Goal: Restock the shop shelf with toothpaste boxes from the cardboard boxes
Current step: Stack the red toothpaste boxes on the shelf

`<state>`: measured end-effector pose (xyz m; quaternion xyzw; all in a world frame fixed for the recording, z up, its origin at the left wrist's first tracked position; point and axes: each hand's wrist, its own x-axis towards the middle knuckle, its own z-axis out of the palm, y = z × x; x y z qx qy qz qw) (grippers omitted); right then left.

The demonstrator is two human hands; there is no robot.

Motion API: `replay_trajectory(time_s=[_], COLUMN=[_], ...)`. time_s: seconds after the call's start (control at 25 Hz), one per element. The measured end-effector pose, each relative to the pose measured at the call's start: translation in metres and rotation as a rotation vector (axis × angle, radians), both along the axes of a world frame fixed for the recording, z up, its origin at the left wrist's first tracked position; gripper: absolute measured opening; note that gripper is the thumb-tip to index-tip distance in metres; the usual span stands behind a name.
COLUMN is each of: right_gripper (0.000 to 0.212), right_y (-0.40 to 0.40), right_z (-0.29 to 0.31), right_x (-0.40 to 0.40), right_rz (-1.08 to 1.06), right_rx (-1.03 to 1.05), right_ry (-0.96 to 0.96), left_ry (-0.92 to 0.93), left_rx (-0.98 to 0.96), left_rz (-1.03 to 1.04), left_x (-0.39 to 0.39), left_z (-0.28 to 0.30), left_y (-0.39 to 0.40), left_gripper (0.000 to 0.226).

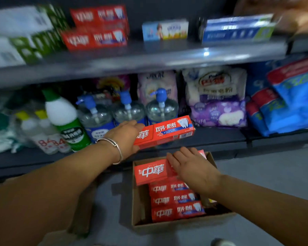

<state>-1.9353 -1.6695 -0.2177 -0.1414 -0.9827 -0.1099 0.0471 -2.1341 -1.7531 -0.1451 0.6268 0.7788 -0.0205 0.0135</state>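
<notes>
My left hand (125,136) grips the left end of a red toothpaste box (169,131) and holds it in the air in front of the lower shelf. Below it, on the floor, stands an open cardboard box (174,226) with several red toothpaste boxes (176,201) stacked inside. My right hand (192,167) lies on the topmost red box (150,172) there, fingers over its right part. On the upper shelf (132,61) stand stacked red toothpaste boxes (96,27).
The upper shelf also holds green-white boxes (21,34) at left, a small pale box (164,30) and a blue box (236,30) at right. The lower shelf carries pump bottles (128,110), a white-green bottle (66,119), purple packs (217,102) and blue bags (288,102).
</notes>
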Motion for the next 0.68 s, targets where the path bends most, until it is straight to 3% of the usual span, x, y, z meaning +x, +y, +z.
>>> replay_trajectory(time_s=[0.36, 0.68], right_gripper=[0.08, 0.084], right_y=[0.006, 0.038], right_z=[0.162, 0.229], right_x=[-0.019, -0.105], right_rz=[0.06, 0.004], right_rx=[0.195, 0.319], right_ry=[0.193, 0.317], left_ry=[0.135, 0.176], left_rx=[0.201, 0.31], left_rz=[-0.001, 0.085], left_x=[-0.026, -0.098], left_z=[0.174, 0.243], left_y=[-0.022, -0.002], left_gripper=[0.062, 0.066])
